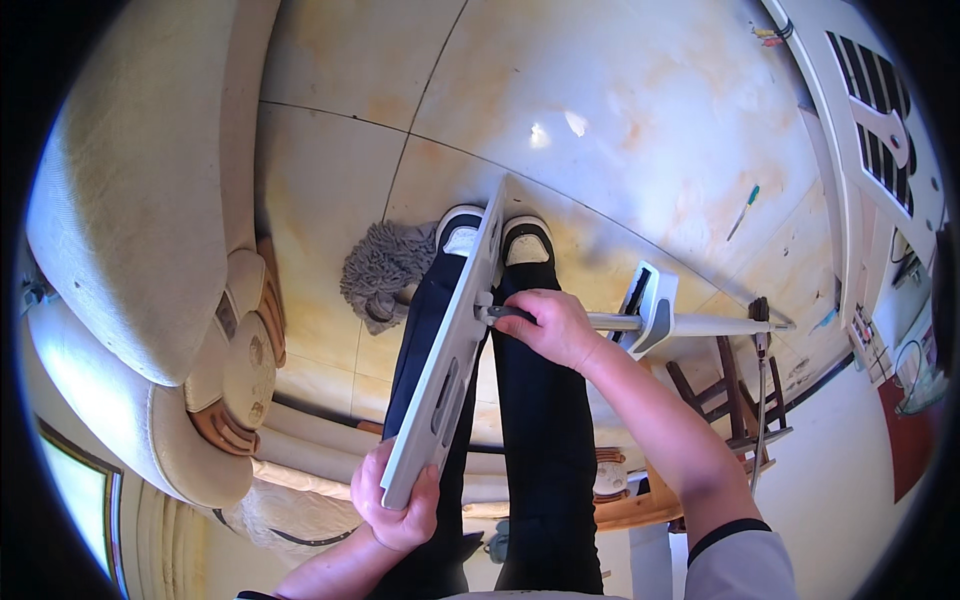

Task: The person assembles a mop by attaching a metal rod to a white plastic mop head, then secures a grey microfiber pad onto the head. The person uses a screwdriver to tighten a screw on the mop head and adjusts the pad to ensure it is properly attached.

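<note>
The left hand (395, 505) is wrapped around the near end of a long, pale grey flat mop plate (452, 340), thumb on one face and the other fingers curled behind it. The plate is tilted onto its edge in front of the legs, in black trousers (535, 430), and slants away so that its far end stands between the two shoes; whether that end meets the floor I cannot tell. Near the middle of the plate, the right hand (548, 325) is closed around the dark grey joint (511, 313) where the pole (720, 325) begins, its thumb laid along it. The pole runs off to the right, lying through a white and grey sliding block (655, 310). Further on come the black and white shoes (527, 245), and just left of them a shaggy grey mop pad (385, 265) lies bunched on the marbled tile floor (330, 160). To the right stands a dark wooden stool (735, 390), partly seen beyond the pole; farther out, a screwdriver (743, 212) with a green handle lies on the tiles. A small white scrap (576, 123) lies beyond the shoes. A beige sofa (140, 180) lines the left side, and a white panel with black slots (880, 110) stands at the upper right.
</note>
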### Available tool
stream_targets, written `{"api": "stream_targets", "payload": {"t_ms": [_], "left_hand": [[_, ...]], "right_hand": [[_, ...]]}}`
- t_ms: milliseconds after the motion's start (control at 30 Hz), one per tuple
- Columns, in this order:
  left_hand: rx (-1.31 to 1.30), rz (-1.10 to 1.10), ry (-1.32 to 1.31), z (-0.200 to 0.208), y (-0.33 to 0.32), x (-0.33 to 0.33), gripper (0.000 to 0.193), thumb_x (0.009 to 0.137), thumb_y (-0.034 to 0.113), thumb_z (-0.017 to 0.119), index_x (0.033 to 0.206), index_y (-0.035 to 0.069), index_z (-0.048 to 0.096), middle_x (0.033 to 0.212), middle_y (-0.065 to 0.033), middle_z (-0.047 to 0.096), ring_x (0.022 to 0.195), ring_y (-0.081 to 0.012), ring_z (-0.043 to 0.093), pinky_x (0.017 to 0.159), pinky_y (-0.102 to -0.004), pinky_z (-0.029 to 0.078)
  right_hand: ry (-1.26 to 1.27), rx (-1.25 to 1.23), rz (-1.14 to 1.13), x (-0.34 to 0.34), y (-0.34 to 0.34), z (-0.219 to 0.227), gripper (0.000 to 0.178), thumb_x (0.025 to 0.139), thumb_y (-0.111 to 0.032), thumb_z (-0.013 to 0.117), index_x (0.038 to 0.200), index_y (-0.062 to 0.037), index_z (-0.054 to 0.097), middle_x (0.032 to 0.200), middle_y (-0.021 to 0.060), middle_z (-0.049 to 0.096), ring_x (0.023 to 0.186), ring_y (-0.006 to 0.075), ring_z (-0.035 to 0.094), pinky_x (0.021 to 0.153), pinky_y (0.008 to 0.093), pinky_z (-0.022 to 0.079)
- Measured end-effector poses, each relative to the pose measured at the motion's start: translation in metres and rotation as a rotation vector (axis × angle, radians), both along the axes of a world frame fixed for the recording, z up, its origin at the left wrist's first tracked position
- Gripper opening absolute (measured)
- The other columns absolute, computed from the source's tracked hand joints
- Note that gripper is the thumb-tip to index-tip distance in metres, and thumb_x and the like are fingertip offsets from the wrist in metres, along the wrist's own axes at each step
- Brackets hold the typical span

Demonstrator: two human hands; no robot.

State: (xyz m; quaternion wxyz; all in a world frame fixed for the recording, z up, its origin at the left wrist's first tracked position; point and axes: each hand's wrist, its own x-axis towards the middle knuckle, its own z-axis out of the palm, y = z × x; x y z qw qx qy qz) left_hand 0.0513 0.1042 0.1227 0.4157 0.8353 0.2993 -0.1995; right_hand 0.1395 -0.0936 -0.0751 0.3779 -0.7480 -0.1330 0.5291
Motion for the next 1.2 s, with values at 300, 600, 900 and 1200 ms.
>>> {"api": "stream_targets", "payload": {"t_ms": [300,600,900,1200], "left_hand": [[-0.024,0.035,0.023,0.000,0.004,-0.005,0.034,0.067,0.010,0.067,0.097,-0.003,0.059,0.079,-0.0161,0.064,0.062,-0.0311,0.061,0.060,-0.0348,0.049],[0.047,0.058,0.084,0.005,-0.006,0.001,0.029,0.074,0.010,0.068,0.099,-0.002,0.060,0.077,-0.0145,0.063,0.063,-0.0304,0.061,0.060,-0.0351,0.048],[-0.016,0.440,0.186,0.009,-0.019,0.023,0.021,0.085,0.009,0.066,0.101,0.000,0.057,0.081,-0.0045,0.059,0.071,-0.0130,0.054,0.066,-0.0277,0.046],[-0.036,0.710,0.164,0.000,-0.011,0.033,0.028,0.089,0.021,0.068,0.100,-0.004,0.062,0.088,-0.0035,0.062,0.080,-0.0098,0.053,0.073,-0.0237,0.044]], "right_hand": [[-0.260,0.026,-0.018,-0.017,0.004,0.003,0.026,0.075,-0.030,0.073,0.083,-0.0066,0.064,0.072,0.0091,0.060,0.072,0.0299,0.061,0.063,0.0406,0.047],[-0.401,-0.060,-0.030,-0.030,0.010,0.011,0.024,0.075,-0.026,0.072,0.086,-0.0066,0.062,0.074,0.0065,0.058,0.076,0.0254,0.059,0.065,0.0390,0.042],[-0.303,-0.133,-0.029,-0.025,0.018,0.012,0.025,0.073,-0.023,0.073,0.088,-0.0051,0.063,0.078,0.0082,0.061,0.079,0.0281,0.060,0.069,0.0404,0.044],[-0.125,-0.168,-0.078,-0.016,0.018,0.004,0.030,0.073,-0.032,0.073,0.087,-0.0066,0.067,0.077,0.0095,0.065,0.077,0.0298,0.063,0.069,0.0414,0.048]]}}
